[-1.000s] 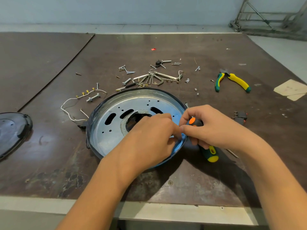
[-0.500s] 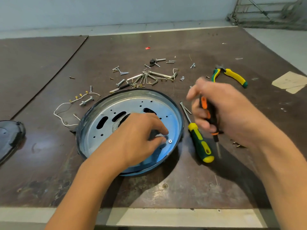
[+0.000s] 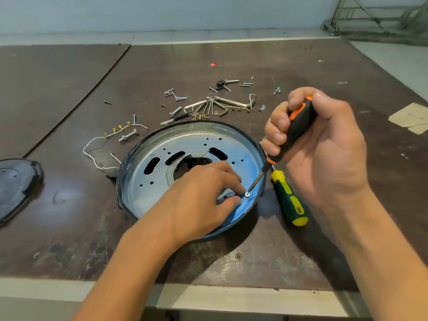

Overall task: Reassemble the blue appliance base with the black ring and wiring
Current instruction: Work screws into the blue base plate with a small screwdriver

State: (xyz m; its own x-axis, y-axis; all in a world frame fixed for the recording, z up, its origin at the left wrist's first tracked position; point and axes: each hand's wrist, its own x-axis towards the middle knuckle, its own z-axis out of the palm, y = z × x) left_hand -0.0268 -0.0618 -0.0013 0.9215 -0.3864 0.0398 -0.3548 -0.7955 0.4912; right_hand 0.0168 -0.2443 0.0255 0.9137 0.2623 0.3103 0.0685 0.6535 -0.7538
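The round blue appliance base point(image 3: 162, 181) lies on the table with its black ring point(image 3: 231, 125) around the rim. My left hand point(image 3: 203, 200) rests inside the base, its fingertips pinching a small silver screw point(image 3: 247, 194) near the right rim. My right hand point(image 3: 317, 144) grips a black-and-orange screwdriver point(image 3: 296, 128), tip angled down onto the screw. White wiring point(image 3: 99, 147) with brass terminals lies left of the base.
A green-and-yellow screwdriver point(image 3: 289, 200) lies right of the base. Loose screws, bolts and hex keys point(image 3: 215, 105) are scattered behind it. A black cover point(image 3: 16, 184) sits at the left edge. Tan paper point(image 3: 410, 117) lies far right. The table's front edge runs close below.
My right hand lifted the black-and-orange screwdriver off the table, turned it upright and brought its tip down to the screw. My left hand stayed inside the base at the screw.
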